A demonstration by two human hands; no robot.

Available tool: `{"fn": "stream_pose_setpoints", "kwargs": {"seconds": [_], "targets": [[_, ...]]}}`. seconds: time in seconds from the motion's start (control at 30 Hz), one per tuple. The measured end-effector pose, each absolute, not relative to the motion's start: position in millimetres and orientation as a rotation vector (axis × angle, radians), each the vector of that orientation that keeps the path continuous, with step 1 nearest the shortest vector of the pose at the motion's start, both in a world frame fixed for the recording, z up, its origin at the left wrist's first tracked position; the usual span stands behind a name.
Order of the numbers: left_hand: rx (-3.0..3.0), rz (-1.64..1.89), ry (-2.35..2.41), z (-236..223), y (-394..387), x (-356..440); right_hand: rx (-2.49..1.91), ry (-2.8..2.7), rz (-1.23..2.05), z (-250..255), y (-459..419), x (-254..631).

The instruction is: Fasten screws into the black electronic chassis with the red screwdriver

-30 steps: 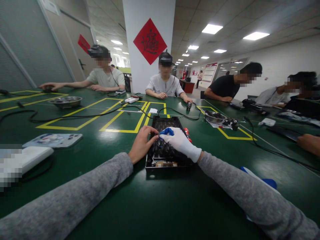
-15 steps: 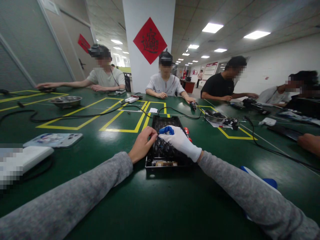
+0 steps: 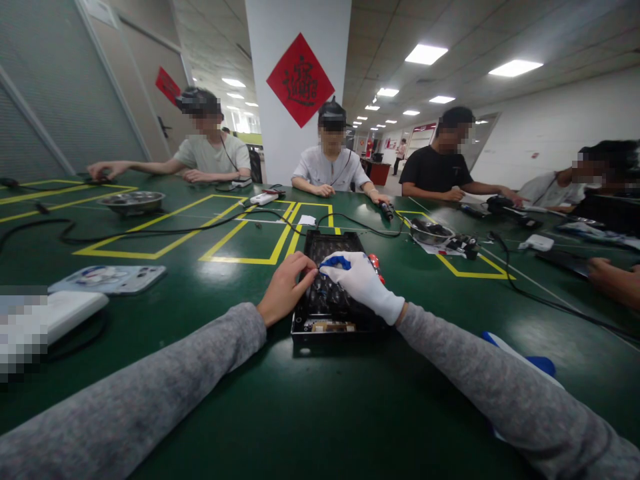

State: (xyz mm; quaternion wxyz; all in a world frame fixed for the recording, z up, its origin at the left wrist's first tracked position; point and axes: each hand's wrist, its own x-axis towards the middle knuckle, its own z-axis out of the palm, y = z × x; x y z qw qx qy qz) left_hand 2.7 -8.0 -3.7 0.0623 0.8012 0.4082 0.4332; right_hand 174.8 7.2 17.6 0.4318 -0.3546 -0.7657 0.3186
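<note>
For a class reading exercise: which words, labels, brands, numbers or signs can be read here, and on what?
"招财进宝", apparently, in merged stylised characters: red diamond on the pillar.
Red sign at left: too blurred.
Wall board: too small.
Black case: nothing readable.

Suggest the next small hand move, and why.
Probably draw the gloved right hand back slightly: its fingertips sit close to those of the bare left hand over the open black electronics case, and anything pinched there can't be made out.

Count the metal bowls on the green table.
2: the left bowl beyond the phone, and the right bowl, farther right than the black case. Others may be hidden.
</note>
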Motion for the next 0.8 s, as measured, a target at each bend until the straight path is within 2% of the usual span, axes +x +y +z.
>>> {"fn": "stream_pose_setpoints", "kwargs": {"seconds": [0.27,0.5,0.8], "targets": [[2.423,1.267,1.163,-1.8,-10.0,1.6,-0.949,-2.136,0.417,28.5,1.9,174.7],[2.218,1.422,1.241,-1.3,-13.3,2.2,-0.927,-2.473,0.822,40.7,-11.0,172.8],[2.182,1.487,1.174,-4.1,-14.7,-1.3,-0.818,-2.565,0.832,30.7,-20.3,168.6]]}}
